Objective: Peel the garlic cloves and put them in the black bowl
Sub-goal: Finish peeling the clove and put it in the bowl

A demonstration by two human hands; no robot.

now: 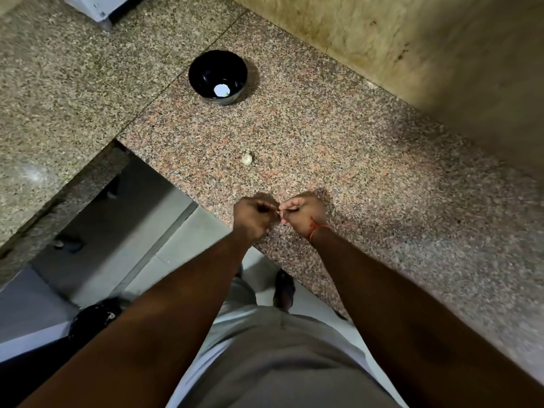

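Seen from above at a speckled granite counter [338, 148]: at far left, a dark round object on the pale floor [97, 316], too dim to identify. Farther in, a black bowl [217, 76] stood upright near the back of the counter, with something small and white at its bottom, whether clove or glare impossible to tell. Nearer the front edge, well apart from the bowl, lay one pale garlic clove [246, 158], alone on the stone. Below it, held just above the counter's front edge, left hand [253, 217] curled into a loose fist, fingertips meeting those of the right hand [303, 216], likewise curled. Pinched between the two hands, a thin pale sliver [279, 214], too small to call clove or skin. Tied round the right wrist, a red thread [317, 231]. At far right, rising behind the counter, a yellowish stone wall [412, 39]. Below, grey trousers and a dark sandal [284, 290] on the floor.
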